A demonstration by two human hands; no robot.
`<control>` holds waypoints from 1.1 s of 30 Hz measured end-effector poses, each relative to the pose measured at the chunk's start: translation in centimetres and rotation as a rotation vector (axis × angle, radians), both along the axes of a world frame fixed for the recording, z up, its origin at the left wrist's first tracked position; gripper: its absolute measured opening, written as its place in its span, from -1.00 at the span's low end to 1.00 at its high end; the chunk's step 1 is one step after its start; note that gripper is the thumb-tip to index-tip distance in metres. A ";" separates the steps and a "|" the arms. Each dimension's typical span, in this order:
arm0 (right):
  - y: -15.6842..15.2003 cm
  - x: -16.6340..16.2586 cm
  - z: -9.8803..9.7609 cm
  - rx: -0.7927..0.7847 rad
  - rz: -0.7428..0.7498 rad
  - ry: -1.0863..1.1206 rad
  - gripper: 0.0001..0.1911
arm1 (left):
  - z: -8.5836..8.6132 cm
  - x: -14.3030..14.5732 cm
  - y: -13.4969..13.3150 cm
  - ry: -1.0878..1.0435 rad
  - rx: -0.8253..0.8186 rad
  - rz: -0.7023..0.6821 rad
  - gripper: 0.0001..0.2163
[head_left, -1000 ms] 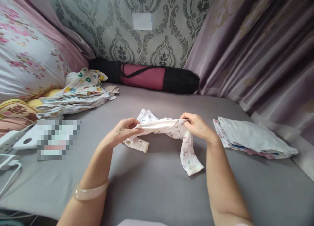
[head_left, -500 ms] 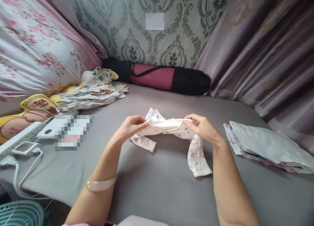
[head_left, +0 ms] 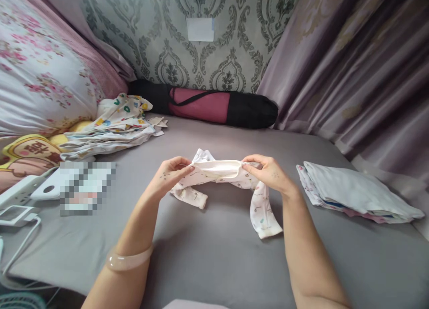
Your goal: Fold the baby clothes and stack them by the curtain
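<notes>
A small white printed baby garment (head_left: 221, 175) is stretched between my two hands just above the grey bed sheet (head_left: 214, 264). My left hand (head_left: 170, 175) pinches its left end with closed fingers, and a pale bangle sits on that wrist. My right hand (head_left: 268, 172) grips the right end, fingers closed on the cloth. One leg of the garment hangs down onto the sheet by my right wrist, and another short piece lies below my left hand.
A folded stack of clothes (head_left: 355, 192) lies at the right by the purple curtain (head_left: 362, 67). A loose pile of printed clothes (head_left: 114, 125) sits at the left near a floral pillow (head_left: 43, 76). A black and pink roll bag (head_left: 208, 105) lies along the wall. Chargers and a cable (head_left: 20, 206) lie at the left edge.
My hands have drawn slightly closer together and the garment's top edge now opens a little between them. The camera view shifted a bit.
</notes>
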State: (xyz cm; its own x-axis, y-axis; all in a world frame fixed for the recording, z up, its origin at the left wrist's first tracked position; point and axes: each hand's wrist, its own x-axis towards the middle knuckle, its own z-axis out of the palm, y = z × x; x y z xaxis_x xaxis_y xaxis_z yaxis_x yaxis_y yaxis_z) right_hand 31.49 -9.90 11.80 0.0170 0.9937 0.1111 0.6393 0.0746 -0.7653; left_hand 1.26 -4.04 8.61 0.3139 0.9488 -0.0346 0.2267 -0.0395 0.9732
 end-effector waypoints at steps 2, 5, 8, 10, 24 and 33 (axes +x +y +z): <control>0.0 0.0 0.0 0.001 0.012 -0.013 -0.73 | 0.2 0.1 -0.1 -0.002 0.010 0.015 -0.61; -0.1 0.0 0.0 0.000 0.029 -0.014 -0.75 | 0.3 0.3 -0.2 0.010 0.020 0.030 -0.62; -0.2 -0.1 -0.2 -0.003 0.032 -0.014 -0.76 | 0.4 0.4 -0.3 0.018 0.023 0.038 -0.61; -0.1 -0.2 -0.2 0.006 0.026 -0.020 -0.76 | 0.5 0.5 -0.4 0.018 0.016 0.039 -0.61; 0.3 -0.2 -0.3 0.191 0.051 0.003 -0.78 | 1.1 0.6 -0.7 0.037 -0.002 0.083 -0.59; 0.8 -0.9 -0.3 0.213 -0.077 0.059 -0.72 | 0.6 1.1 0.7 -0.151 0.068 0.169 -0.59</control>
